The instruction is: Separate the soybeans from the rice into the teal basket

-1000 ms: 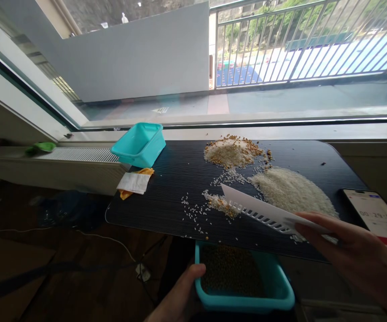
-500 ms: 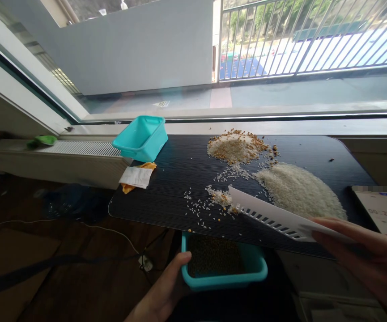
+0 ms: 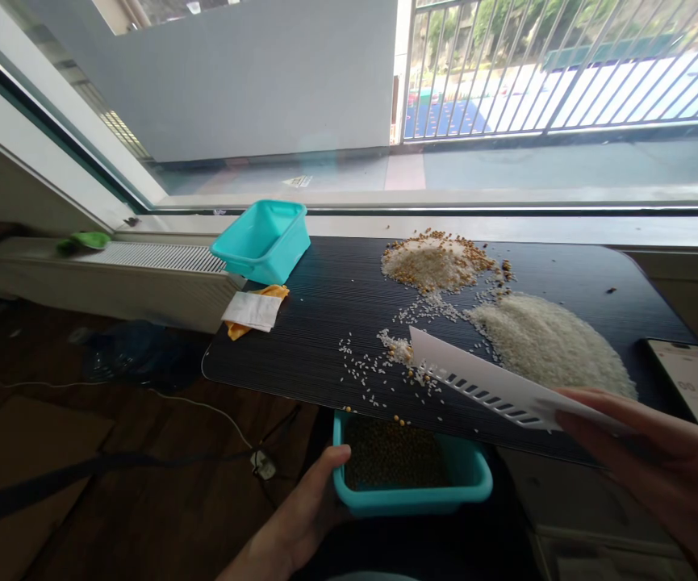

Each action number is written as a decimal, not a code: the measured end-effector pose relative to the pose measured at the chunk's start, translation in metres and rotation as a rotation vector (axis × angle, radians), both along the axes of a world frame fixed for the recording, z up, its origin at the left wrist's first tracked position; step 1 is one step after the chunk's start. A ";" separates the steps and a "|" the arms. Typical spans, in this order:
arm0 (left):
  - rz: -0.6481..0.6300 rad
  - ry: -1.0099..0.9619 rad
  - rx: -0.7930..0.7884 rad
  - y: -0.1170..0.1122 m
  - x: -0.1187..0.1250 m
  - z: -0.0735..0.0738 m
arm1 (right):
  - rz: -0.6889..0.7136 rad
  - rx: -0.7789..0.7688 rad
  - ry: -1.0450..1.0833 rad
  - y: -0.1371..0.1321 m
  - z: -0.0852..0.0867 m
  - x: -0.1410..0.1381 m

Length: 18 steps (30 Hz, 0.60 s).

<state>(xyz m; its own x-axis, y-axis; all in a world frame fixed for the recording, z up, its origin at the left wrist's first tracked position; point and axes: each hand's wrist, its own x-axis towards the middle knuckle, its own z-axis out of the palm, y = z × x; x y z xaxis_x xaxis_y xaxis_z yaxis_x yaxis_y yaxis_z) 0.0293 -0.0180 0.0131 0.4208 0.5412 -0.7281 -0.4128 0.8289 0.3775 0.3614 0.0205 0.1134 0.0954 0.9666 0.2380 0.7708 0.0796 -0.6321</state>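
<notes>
My right hand (image 3: 645, 436) grips one end of a white slotted plastic strip (image 3: 494, 383). Its far tip rests beside a small patch of rice and yellow kernels (image 3: 398, 349) on the dark table. Below the table's front edge, my left hand (image 3: 306, 500) holds a turquoise tub (image 3: 412, 504) by its left rim, thumb on top. Brownish grains (image 3: 394, 456) cover the tub's bottom. A few yellow kernels (image 3: 399, 420) lie at the table edge just above the tub. Loose rice grains (image 3: 364, 367) are scattered left of the strip.
Behind lie a mixed heap of rice and yellow kernels (image 3: 436, 262) and a larger white rice pile (image 3: 554, 339). A second turquoise tub (image 3: 264, 242) stands back left, near a folded white tissue on orange cloth (image 3: 253, 311). At right is a phone (image 3: 693, 379) showing a timer.
A couple of yellow kernels have moved toward me, to the table's front edge above the tub. The strip's tip has shifted slightly left. Both hands keep their hold.
</notes>
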 end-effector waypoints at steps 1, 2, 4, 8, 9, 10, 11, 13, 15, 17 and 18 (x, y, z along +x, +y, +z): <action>-0.002 0.005 0.004 0.000 0.000 0.000 | 0.030 0.021 0.023 0.002 -0.001 -0.001; -0.009 0.011 0.006 0.000 0.000 0.001 | 0.068 0.034 0.054 0.003 -0.001 -0.002; -0.029 0.023 0.011 0.001 0.000 0.001 | 0.134 0.031 0.084 0.005 0.001 -0.004; -0.056 0.042 0.019 0.003 0.000 0.001 | 0.207 0.003 0.103 0.001 0.006 -0.005; -0.058 0.051 0.017 0.003 0.001 0.001 | 0.210 0.016 0.104 0.000 0.007 -0.004; -0.058 0.059 0.018 0.003 0.001 0.001 | 0.215 0.031 0.102 -0.002 0.006 -0.004; -0.057 0.063 0.019 0.002 0.001 0.001 | 0.217 0.044 0.095 -0.003 0.005 -0.003; -0.055 0.058 0.026 0.002 0.001 0.000 | 0.238 0.040 0.071 -0.004 0.003 -0.004; -0.053 0.054 0.036 0.001 0.001 -0.001 | 0.261 0.000 0.051 -0.005 0.003 -0.006; -0.053 0.063 0.037 0.002 0.000 -0.003 | 0.267 -0.046 0.037 -0.005 0.004 -0.011; -0.050 0.071 0.038 0.002 0.000 -0.003 | 0.253 -0.063 0.029 -0.005 0.005 -0.014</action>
<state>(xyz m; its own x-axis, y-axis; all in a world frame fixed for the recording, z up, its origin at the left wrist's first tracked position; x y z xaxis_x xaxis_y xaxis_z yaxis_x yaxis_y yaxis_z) 0.0294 -0.0161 0.0101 0.3964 0.5483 -0.7364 -0.3425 0.8325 0.4355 0.3478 0.0153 0.1188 -0.1453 0.9734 0.1771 0.7130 0.2271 -0.6633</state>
